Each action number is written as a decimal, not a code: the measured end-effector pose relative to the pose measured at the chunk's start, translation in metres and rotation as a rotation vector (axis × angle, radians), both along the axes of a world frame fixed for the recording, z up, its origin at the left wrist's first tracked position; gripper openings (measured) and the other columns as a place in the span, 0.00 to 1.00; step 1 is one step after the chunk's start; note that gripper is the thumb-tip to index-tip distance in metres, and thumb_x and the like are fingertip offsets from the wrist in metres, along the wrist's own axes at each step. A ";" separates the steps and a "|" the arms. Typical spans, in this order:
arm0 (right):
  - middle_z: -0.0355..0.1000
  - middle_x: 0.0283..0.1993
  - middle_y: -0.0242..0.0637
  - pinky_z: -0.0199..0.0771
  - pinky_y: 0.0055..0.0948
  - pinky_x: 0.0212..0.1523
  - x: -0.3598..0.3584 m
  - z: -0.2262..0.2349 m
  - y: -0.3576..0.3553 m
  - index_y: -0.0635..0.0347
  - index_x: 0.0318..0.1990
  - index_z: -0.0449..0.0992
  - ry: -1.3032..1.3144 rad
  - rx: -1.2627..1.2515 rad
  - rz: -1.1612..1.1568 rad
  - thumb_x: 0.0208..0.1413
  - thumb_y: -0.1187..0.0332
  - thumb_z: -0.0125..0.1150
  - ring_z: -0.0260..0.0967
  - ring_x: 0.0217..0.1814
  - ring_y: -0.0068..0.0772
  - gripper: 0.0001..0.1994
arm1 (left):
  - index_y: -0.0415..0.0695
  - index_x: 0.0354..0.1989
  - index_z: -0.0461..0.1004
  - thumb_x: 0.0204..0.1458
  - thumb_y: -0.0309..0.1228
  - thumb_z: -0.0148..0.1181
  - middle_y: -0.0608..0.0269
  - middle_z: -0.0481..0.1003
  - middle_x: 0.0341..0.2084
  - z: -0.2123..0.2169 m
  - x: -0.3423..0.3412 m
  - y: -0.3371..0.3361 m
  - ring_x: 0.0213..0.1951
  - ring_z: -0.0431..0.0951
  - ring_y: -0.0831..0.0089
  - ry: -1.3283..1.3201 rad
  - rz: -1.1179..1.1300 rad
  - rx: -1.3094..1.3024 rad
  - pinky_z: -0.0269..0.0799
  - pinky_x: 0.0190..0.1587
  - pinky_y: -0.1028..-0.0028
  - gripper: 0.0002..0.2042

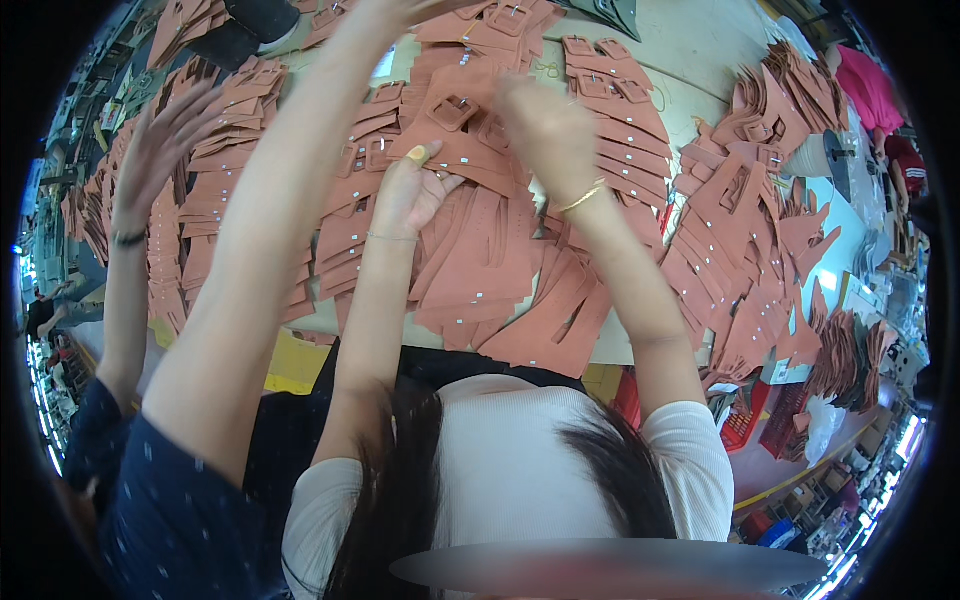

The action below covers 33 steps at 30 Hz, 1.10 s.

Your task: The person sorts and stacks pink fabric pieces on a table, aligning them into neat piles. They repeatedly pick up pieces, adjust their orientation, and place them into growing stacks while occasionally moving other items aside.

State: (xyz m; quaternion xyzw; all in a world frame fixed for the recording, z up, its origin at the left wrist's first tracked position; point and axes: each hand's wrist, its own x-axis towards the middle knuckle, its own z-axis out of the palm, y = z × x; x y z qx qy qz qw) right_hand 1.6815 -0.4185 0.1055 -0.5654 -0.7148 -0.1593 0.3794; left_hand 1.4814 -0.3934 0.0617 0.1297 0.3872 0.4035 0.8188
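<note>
My left hand [412, 192] is closed on the near edge of a reddish-brown buckled strap piece [465, 145]. Its thumb, wrapped in something yellow, lies on top with the fingers underneath. This flat, leather-like piece carries a square covered buckle [453, 113]. My right hand [552, 128] is over the right side of the same piece, smeared by motion, so its grip does not show. A gold bracelet [583, 196] circles that wrist. Fanned piles of similar pieces [475, 262] lie under and around both hands, many with small white labels.
At my left a co-worker in navy sleeves reaches over the table; one forearm [255, 190] crosses close to my left arm, the other hand [170, 145] is raised. Further stacks [725, 250] lie at the right on the pale table [690, 65]. A red crate [742, 420] stands below.
</note>
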 end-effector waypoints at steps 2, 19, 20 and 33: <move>0.78 0.39 0.31 0.75 0.33 0.36 -0.035 -0.022 -0.011 0.53 0.34 0.78 0.009 -0.046 0.136 0.45 0.69 0.63 0.76 0.43 0.33 0.07 | 0.34 0.51 0.70 0.65 0.29 0.48 0.49 0.76 0.50 -0.005 -0.003 0.002 0.50 0.78 0.58 -0.051 -0.037 0.047 0.76 0.55 0.53 0.12; 0.79 0.47 0.35 0.72 0.37 0.48 -0.057 -0.055 -0.033 0.60 0.37 0.79 0.147 -0.040 0.089 0.49 0.70 0.61 0.74 0.57 0.35 0.08 | 0.48 0.61 0.68 0.64 0.48 0.48 0.62 0.73 0.57 -0.024 -0.007 0.001 0.57 0.72 0.64 -0.093 0.046 0.172 0.68 0.60 0.59 0.23; 0.79 0.47 0.35 0.72 0.36 0.48 -0.057 -0.055 -0.034 0.60 0.37 0.80 0.151 -0.040 0.087 0.49 0.70 0.61 0.73 0.58 0.35 0.08 | 0.48 0.60 0.69 0.64 0.47 0.49 0.62 0.73 0.56 -0.025 -0.006 0.000 0.55 0.73 0.65 -0.060 0.084 0.143 0.69 0.59 0.60 0.22; 0.78 0.46 0.43 0.70 0.41 0.56 -0.059 -0.063 -0.046 0.63 0.38 0.80 0.198 -0.051 0.101 0.47 0.70 0.63 0.72 0.57 0.45 0.10 | 0.42 0.60 0.68 0.64 0.38 0.53 0.60 0.74 0.57 -0.067 -0.014 0.011 0.58 0.73 0.66 -0.121 0.175 0.104 0.70 0.63 0.66 0.19</move>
